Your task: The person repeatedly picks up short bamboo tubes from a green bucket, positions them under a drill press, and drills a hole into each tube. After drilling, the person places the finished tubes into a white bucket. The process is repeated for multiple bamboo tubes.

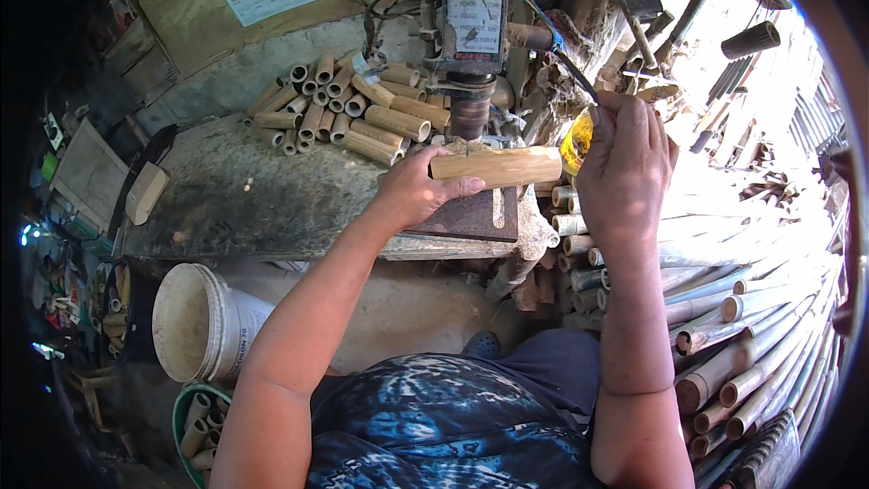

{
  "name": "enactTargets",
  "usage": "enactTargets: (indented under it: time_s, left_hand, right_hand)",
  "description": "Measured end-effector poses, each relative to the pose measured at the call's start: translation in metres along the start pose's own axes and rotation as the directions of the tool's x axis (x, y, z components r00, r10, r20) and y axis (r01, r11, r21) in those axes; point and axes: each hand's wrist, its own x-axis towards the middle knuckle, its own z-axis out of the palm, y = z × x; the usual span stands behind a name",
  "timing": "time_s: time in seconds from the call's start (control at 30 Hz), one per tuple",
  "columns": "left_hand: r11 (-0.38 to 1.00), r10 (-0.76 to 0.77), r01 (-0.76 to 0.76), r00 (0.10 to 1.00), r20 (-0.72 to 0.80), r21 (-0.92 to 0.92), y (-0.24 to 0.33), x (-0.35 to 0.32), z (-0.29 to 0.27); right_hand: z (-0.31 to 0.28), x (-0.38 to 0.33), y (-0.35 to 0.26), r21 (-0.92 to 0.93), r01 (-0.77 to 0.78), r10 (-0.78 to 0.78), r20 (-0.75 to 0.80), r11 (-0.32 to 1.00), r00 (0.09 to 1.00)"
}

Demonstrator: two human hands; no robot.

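Note:
My left hand (416, 188) grips the left end of a short bamboo tube (507, 167), thumb along its near side. The tube lies sideways over the dark metal base plate (457, 225) of a drill press (434, 32). The chuck (470, 114) hangs just above the tube, its thin bit pointing down at it. Whether the bit has entered the bamboo I cannot tell. My right hand (626, 163), raised on the right, is closed around the end of a dark feed lever (574, 71) that slopes down from the drill's side.
Cut bamboo tubes (317, 109) are heaped on the workbench (217, 190) behind my left hand. Long bamboo poles (724, 326) fill the lower right. A white bucket (195, 321) and a green basket (186, 394) of tubes stand at lower left. A yellow container (574, 143) sits behind my right hand.

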Motion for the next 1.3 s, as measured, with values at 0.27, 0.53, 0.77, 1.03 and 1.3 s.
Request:
enactTargets:
  time_s: [0.27,0.53,0.77,1.03,1.3]
  left_hand:
    - [0.999,0.0,0.0,1.0,0.001,0.035,0.001,-0.002,-0.002]
    - [0.993,-0.025,0.026,1.0,-0.015,0.113,0.001,0.0,0.0]
    - [0.999,0.007,-0.006,1.0,-0.01,0.036,-0.002,0.001,0.001]
    - [0.999,0.017,-0.017,1.0,0.013,0.041,-0.002,0.002,-0.001]
    - [0.992,0.049,-0.045,0.998,-0.034,0.117,-0.005,0.001,0.001]
  right_hand:
    - [0.013,-0.02,0.003,0.015,-0.061,0.059,0.07,0.998,0.996]
    - [0.032,-0.03,0.013,-0.027,-0.147,0.149,0.242,0.989,0.959]
    - [0.087,-0.016,0.038,-0.099,-0.287,0.302,0.399,0.953,0.866]
    - [0.136,0.029,0.056,-0.142,-0.274,0.308,0.41,0.951,0.858]
    - [0.01,-0.019,0.01,0.024,-0.344,0.304,0.411,0.939,0.859]
